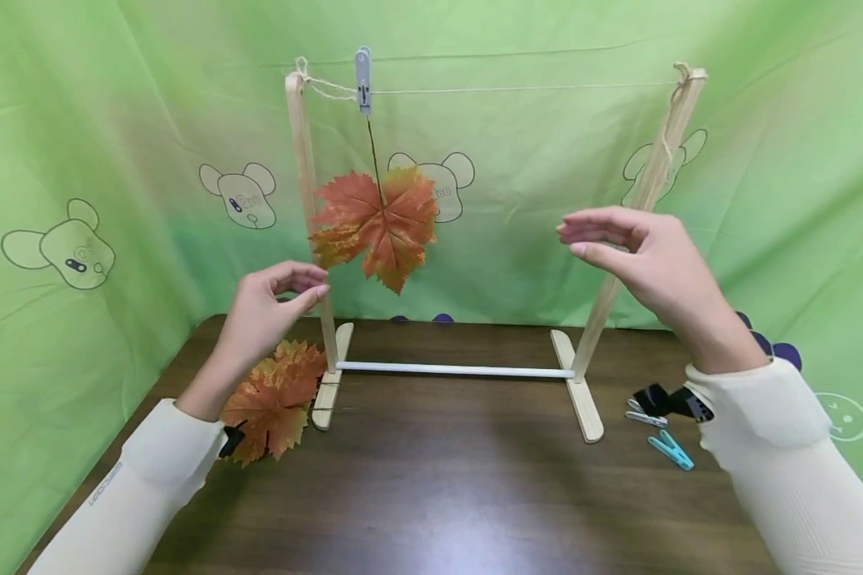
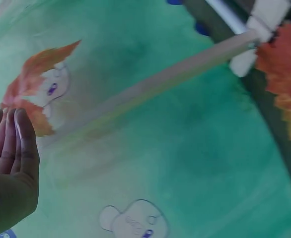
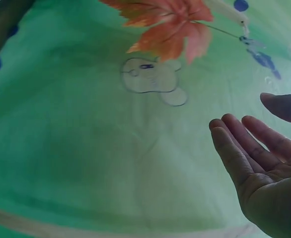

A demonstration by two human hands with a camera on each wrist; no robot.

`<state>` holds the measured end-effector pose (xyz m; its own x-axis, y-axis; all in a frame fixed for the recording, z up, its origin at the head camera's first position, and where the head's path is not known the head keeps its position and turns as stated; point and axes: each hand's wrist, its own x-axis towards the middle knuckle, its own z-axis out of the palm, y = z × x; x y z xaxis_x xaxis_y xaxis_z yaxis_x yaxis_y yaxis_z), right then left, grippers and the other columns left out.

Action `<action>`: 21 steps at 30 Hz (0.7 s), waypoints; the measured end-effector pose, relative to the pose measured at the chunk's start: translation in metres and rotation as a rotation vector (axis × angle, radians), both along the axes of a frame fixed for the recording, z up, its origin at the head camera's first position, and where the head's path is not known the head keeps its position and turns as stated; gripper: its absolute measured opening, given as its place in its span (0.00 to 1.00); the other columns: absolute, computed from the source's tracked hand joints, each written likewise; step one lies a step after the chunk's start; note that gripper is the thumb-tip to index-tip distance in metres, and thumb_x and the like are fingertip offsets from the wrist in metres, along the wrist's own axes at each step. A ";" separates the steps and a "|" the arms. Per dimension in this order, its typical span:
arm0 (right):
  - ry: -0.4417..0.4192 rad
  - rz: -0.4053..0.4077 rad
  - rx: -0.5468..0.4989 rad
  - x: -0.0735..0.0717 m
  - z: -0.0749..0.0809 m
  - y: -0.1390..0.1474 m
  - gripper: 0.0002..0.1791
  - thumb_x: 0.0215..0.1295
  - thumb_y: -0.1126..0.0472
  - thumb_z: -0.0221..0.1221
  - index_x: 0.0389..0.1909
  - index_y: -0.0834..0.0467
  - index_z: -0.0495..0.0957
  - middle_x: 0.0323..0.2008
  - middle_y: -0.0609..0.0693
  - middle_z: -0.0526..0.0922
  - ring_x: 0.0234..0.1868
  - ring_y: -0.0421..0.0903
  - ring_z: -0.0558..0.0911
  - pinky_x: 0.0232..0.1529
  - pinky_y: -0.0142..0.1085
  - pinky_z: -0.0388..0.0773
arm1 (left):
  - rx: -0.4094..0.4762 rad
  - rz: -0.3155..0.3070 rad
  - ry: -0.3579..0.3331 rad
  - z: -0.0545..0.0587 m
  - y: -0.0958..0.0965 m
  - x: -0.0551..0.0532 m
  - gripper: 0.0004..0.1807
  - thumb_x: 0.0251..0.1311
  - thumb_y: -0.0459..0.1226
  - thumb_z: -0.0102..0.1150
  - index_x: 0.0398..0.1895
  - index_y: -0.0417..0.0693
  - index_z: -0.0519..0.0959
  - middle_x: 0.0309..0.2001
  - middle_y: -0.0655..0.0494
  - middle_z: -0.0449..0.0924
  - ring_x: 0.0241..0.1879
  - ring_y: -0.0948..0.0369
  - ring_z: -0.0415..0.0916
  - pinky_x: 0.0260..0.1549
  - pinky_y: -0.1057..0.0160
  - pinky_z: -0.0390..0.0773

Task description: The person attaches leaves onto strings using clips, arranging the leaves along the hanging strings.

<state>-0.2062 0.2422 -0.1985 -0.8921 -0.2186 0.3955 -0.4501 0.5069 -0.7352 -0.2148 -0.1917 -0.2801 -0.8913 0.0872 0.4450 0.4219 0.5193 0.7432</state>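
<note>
An orange-red artificial maple leaf hangs by its stem from a grey clothespin, which is clipped to the string near the left post. My left hand is in the air beside the left post, fingers loosely bent, holding nothing; in the left wrist view its fingertips overlap the hanging leaf, and I cannot tell if they touch. To the right, my right hand hovers in front of the right post with relaxed fingers. The right wrist view shows that hand with nothing between thumb and fingers.
A wooden frame with a left post, a right post and a white lower rod stands on the brown table. More leaves lie at its left foot. A blue clothespin and grey ones lie right.
</note>
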 end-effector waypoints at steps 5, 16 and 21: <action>-0.033 -0.047 0.057 0.007 -0.025 0.014 0.19 0.75 0.55 0.64 0.63 0.54 0.82 0.49 0.28 0.88 0.53 0.25 0.84 0.51 0.17 0.74 | -0.101 -0.022 -0.033 -0.021 -0.011 0.001 0.12 0.69 0.38 0.68 0.51 0.44 0.86 0.43 0.49 0.91 0.36 0.59 0.84 0.32 0.69 0.83; -0.073 -0.086 0.127 0.020 -0.065 0.039 0.18 0.76 0.54 0.63 0.63 0.54 0.82 0.49 0.26 0.88 0.53 0.20 0.81 0.49 0.15 0.74 | -0.177 -0.057 -0.108 -0.062 -0.031 0.005 0.10 0.67 0.35 0.70 0.49 0.43 0.87 0.40 0.52 0.91 0.39 0.58 0.85 0.36 0.66 0.82; -0.100 -0.089 0.145 0.030 -0.086 0.057 0.19 0.76 0.55 0.62 0.64 0.55 0.82 0.51 0.27 0.87 0.51 0.22 0.82 0.48 0.15 0.74 | -0.179 -0.098 -0.158 -0.079 -0.035 0.005 0.09 0.66 0.34 0.70 0.48 0.44 0.87 0.39 0.54 0.90 0.40 0.63 0.85 0.41 0.65 0.84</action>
